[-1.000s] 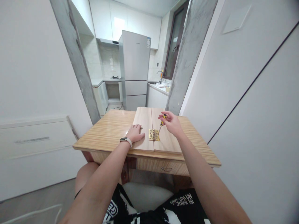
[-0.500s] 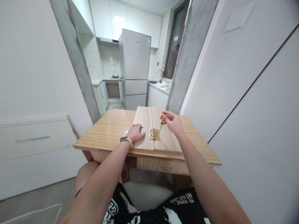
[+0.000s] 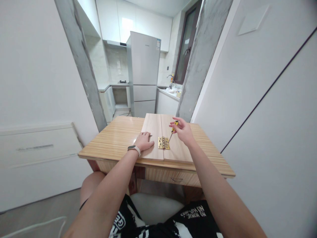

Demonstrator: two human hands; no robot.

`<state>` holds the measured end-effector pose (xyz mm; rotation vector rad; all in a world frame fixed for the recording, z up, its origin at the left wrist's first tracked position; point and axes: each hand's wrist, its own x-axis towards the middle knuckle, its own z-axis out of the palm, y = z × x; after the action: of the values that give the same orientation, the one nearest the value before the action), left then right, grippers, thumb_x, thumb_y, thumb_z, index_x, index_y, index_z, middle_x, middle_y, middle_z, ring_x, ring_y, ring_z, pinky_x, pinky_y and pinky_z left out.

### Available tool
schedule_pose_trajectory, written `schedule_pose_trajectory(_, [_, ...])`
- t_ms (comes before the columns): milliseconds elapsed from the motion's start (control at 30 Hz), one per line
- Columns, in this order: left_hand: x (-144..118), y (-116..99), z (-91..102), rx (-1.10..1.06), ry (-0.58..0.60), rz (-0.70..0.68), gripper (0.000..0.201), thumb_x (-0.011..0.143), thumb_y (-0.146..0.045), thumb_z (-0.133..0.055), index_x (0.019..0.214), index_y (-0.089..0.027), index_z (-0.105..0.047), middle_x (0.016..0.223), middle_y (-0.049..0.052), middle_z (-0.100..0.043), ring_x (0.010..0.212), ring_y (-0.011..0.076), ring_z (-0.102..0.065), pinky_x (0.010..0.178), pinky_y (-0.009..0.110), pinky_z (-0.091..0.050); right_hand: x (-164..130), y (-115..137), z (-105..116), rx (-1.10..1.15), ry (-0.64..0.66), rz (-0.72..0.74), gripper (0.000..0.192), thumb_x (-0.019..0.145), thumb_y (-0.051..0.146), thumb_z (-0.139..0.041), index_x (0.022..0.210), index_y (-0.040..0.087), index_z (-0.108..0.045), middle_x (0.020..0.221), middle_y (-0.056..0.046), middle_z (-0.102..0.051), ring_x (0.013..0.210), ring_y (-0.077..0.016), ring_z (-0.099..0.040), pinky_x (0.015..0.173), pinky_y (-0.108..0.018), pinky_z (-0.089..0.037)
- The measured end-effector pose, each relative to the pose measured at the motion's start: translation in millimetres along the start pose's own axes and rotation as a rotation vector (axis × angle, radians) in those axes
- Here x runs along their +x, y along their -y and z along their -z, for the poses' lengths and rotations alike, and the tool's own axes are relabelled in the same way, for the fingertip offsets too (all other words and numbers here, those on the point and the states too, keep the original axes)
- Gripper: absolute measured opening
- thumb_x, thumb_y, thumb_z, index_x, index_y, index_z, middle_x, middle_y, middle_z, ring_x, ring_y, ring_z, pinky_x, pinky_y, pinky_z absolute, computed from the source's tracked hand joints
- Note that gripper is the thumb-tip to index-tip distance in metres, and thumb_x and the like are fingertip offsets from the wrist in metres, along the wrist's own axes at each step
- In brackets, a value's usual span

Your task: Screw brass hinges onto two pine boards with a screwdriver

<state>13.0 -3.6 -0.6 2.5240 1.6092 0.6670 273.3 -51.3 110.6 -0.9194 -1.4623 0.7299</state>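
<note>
Starting on the left of my feed: white wall, a low white cabinet (image 3: 37, 148), then a grey concrete pillar (image 3: 81, 62) framing the way into the kitchen, where a white fridge (image 3: 144, 72) stands at the back.

On the desk (image 3: 116, 138), the left hand (image 3: 144, 141) lies palm down with the fingers loosely spread, pressing flat on the left wooden board (image 3: 152, 132). There's a watch (image 3: 133, 149) with a white band on that wrist. A small dark thing pokes out just past the fingertips, too small for me to tell what it is.

Right next to that hand sits the brass hinge (image 3: 163, 143), lying flat across the seam where the left board meets the right wooden board (image 3: 177, 148). Both boards lie side by side, touching, in the middle of the desk.

The right hand (image 3: 182, 130) is curled around the yellow-and-black screwdriver (image 3: 172, 130), pinching the handle up top. The tool is tilted, the tip coming down at the right leaf of the hinge. Can't tell if it's actually seated in a screw.

Further right it's a second concrete pillar (image 3: 203, 56) and white wall panels.
</note>
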Motion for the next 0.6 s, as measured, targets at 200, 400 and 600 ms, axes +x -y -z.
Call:
schedule_pose_trajectory(200, [-0.1, 1.0, -0.5, -0.006, -0.012, -0.005, 0.056, 0.089, -0.05, -0.061, 0.135, -0.019, -0.06, 0.143, 0.013, -0.063, 0.135, 0.0336, -0.053, 0.118, 0.044, -0.037, -1.0, 1.8, 8.2, 0.021, 0.138, -0.029, 0.051, 0.093, 0.057, -0.066, 0.135, 0.027, -0.066, 0.127, -0.012, -0.071, 0.112, -0.0269, -0.071, 0.072, -0.036, -0.065])
schedule_pose_trajectory(400, [-0.3, 0.9, 0.3, -0.003, -0.005, -0.011, 0.056, 0.089, -0.051, -0.06, 0.135, -0.019, -0.06, 0.143, 0.013, -0.063, 0.135, 0.0335, -0.052, 0.118, 0.043, -0.037, -1.8, 4.2, 8.9, -0.016, 0.09, -0.036, 0.051, 0.088, 0.057, -0.071, 0.128, 0.024, -0.07, 0.112, -0.011, -0.077, 0.11, -0.0292, -0.072, 0.07, -0.038, -0.065])
schedule_pose_trajectory(600, [-0.5, -2.0, 3.6, -0.009, 0.009, 0.007, 0.058, 0.089, -0.051, -0.061, 0.137, -0.019, -0.059, 0.145, 0.012, -0.062, 0.136, 0.0339, -0.051, 0.118, 0.044, -0.037, -1.2, 5.7, 2.8, -0.157, -0.074, 0.002, 0.05, 0.081, 0.056, -0.078, 0.115, 0.019, -0.075, 0.096, -0.011, -0.08, 0.091, -0.0296, -0.077, 0.073, -0.041, -0.063])
